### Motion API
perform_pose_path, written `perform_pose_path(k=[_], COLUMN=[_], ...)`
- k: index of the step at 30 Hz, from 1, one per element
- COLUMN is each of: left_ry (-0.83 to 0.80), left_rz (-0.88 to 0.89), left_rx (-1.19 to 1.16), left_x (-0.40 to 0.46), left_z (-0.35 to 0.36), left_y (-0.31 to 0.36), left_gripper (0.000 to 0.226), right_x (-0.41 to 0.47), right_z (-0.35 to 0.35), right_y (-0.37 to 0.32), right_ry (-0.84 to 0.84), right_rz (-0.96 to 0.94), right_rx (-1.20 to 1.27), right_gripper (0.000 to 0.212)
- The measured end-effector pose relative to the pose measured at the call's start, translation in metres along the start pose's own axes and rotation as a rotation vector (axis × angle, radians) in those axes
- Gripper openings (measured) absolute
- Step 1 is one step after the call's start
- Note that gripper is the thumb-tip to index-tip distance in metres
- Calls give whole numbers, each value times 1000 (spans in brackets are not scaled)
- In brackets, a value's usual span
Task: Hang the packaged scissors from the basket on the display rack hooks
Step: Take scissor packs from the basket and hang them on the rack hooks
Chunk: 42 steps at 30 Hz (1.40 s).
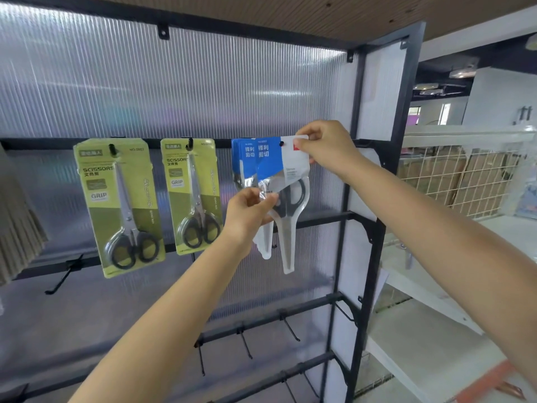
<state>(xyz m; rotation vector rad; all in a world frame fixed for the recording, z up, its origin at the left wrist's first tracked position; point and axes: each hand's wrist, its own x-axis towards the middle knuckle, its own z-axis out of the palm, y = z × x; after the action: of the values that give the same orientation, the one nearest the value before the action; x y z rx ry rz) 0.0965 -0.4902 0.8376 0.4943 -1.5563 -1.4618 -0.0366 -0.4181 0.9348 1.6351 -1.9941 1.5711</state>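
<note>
Blue-and-white scissors pack [280,173] sits at hook tip [281,144] on rack's top rail — we judge hanging nearly done, pack not yet pushed back. Right hand [325,146] pinches top corner; left hand [250,210] pinches clear lower edge. We count 2 green packs [116,205] hung on own hooks, at least 1 blue pack [242,161] behind. Several lower hooks [290,330] bare. Basket out of view — remaining stock unknown.

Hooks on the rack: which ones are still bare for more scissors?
Bare: the hook below the left green pack, and the hooks on the lower bars. Crowded: the top bar, with two green packs, then blue packs where both hands, left and right, hold the front blue pack.
</note>
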Motion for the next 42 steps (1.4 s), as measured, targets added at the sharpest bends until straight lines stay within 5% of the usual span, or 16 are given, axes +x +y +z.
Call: perform_pose_path(k=[14, 28, 34, 39, 42], left_ry=[213, 354, 393, 432, 300], left_rz=[-52, 12, 19, 237, 367], left_rx=[167, 373, 572, 851, 937], left_x=[40, 57, 54, 13, -9], left_z=[-4, -1, 9, 29, 47], left_y=[-19, -23, -18, -29, -39], left_gripper=[19, 24, 34, 45, 41], right_x=[17, 10, -16, -52, -81], right_z=[34, 50, 30, 3, -16], right_y=[22, 38, 36, 48, 55], right_ry=[95, -139, -144, -187, -206], right_rz=[-116, -202, -158, -97, -60], right_rx=[-185, -633, -668, -726, -756], right_gripper=[13, 63, 62, 53, 51])
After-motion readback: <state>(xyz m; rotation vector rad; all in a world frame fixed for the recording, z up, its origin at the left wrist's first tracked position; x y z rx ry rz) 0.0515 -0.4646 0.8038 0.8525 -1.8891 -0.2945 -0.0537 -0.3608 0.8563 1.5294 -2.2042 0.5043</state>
